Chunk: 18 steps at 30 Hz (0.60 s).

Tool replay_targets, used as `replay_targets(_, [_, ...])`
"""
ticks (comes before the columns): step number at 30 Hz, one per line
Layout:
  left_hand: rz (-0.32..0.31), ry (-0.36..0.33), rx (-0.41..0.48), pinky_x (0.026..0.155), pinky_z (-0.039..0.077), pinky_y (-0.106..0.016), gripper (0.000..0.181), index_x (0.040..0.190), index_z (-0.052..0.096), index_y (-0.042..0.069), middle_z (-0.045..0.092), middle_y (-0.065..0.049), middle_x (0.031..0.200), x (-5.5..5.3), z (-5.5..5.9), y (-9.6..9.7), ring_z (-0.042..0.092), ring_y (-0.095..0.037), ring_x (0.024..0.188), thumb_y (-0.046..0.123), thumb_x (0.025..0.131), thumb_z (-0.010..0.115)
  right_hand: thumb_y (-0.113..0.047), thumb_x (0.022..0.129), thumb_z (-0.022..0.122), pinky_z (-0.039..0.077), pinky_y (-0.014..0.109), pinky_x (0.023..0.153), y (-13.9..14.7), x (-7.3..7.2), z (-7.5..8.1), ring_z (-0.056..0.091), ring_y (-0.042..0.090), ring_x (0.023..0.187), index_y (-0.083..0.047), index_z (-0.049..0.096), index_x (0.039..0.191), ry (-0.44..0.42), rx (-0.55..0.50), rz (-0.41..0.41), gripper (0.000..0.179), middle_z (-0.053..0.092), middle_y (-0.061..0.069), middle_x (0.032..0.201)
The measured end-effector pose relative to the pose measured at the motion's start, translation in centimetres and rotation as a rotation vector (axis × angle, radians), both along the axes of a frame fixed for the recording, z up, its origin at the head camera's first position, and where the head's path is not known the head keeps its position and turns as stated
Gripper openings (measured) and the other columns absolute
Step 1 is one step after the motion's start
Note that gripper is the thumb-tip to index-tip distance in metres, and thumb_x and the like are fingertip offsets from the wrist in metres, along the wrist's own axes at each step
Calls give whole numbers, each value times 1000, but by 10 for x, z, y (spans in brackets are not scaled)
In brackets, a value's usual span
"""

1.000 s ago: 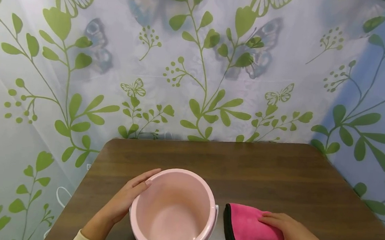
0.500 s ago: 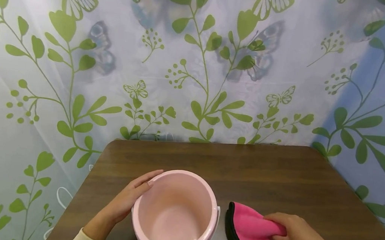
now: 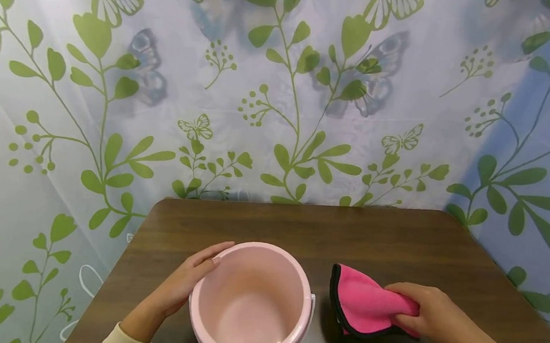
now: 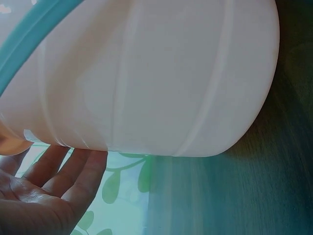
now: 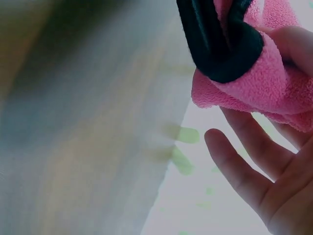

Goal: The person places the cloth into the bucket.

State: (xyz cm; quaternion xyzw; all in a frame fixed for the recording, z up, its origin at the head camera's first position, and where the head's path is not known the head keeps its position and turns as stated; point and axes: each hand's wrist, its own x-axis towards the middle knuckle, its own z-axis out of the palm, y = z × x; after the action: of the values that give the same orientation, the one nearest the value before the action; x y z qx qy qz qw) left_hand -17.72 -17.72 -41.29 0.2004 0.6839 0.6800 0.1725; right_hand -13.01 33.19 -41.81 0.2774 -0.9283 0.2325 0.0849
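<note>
A pale pink bucket (image 3: 252, 272) stands upright at the front of the table, its inside bare in the head view. At its left side my left hand (image 3: 181, 282) grips the rim, thumb over the edge and fingers along the outer wall. To the right of the bucket, my right hand (image 3: 438, 313) pinches a bright pink cloth (image 3: 364, 302) with black edging, raised over the table. Folds of the cloth (image 5: 254, 93) bunch between thumb and fingers in the right wrist view, with one finger standing free. A narrow black end hangs below the cloth.
The brown wooden table (image 3: 300, 224) reaches back to a white curtain (image 3: 198, 155) printed with green leaves and butterflies. A bucket handle (image 4: 34, 39) arcs across the left wrist view. A white cord (image 3: 83, 280) hangs beyond the table's left edge.
My right hand has gone from lying spread on the flat cloth to pinching it, and has lifted it up off the table. The left hand and bucket have stayed in place.
</note>
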Motion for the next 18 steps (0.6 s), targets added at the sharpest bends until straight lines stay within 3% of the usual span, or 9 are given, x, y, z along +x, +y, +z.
replay_targets(5, [-9,0,8,90,55,-41,51,157,37,6,42,-24,151,0,-1,-1,59,-31,120,25,110,44,-17,78,89,46,22,59,-4,-5,14,52,-3,73,-20,73,112,35,-11,3,37,66,-19,95])
replay_targets(14, [-6,-3,-2,89,56,-41,52,157,35,5,42,-25,150,-1,-2,-3,59,-34,119,25,110,44,-21,79,89,47,24,59,-15,-16,40,53,-2,75,-14,73,114,43,2,16,39,69,-11,98])
replay_targets(18, [5,-8,-10,88,56,-41,52,157,36,6,42,-24,150,-1,0,-3,59,-32,119,26,110,44,-17,79,89,45,23,58,-21,-19,52,52,-2,72,-17,73,114,56,-3,17,39,68,-15,97])
